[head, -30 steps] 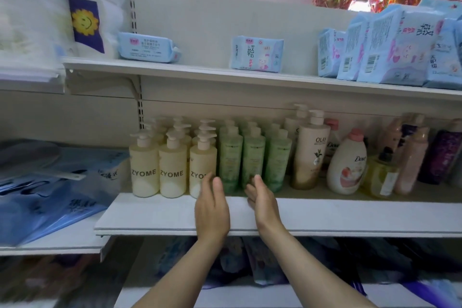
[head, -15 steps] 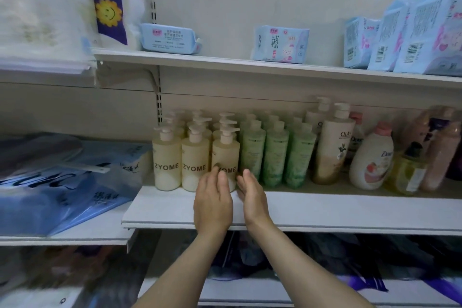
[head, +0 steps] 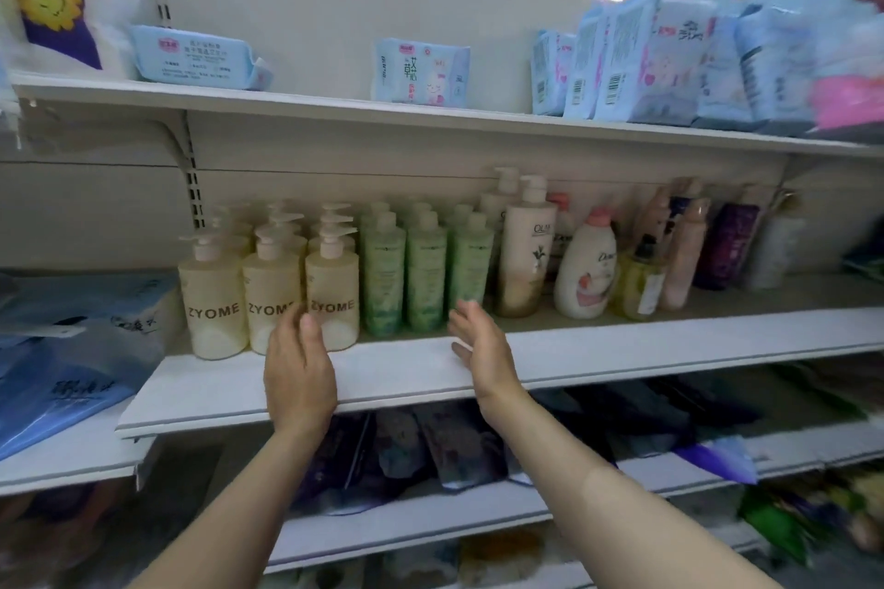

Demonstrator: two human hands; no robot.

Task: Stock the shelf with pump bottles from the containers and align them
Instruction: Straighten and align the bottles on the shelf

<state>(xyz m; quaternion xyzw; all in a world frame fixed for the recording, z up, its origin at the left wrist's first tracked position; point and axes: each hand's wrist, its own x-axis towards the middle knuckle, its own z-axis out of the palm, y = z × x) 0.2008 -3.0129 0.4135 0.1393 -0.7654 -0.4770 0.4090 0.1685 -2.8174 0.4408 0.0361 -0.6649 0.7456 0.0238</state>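
Observation:
Cream ZYOME pump bottles stand in rows at the left of the middle shelf, with rows of green bottles right beside them. My left hand is flat and open, fingers straight, its tips in front of the gap between two front ZYOME bottles. My right hand is also open, palm turned left, its fingertips in front of the rightmost green bottle. Neither hand holds anything.
An Olay bottle, a Dove bottle and several other toiletries fill the shelf's right part. Blue tissue packs lie at the left. Wipe packs sit on the upper shelf. Dark packets fill the shelf below.
My hands have spread apart: the left stays by the ZYOME bottles, the right has moved over to the rightmost green bottle. The view has shifted slightly.

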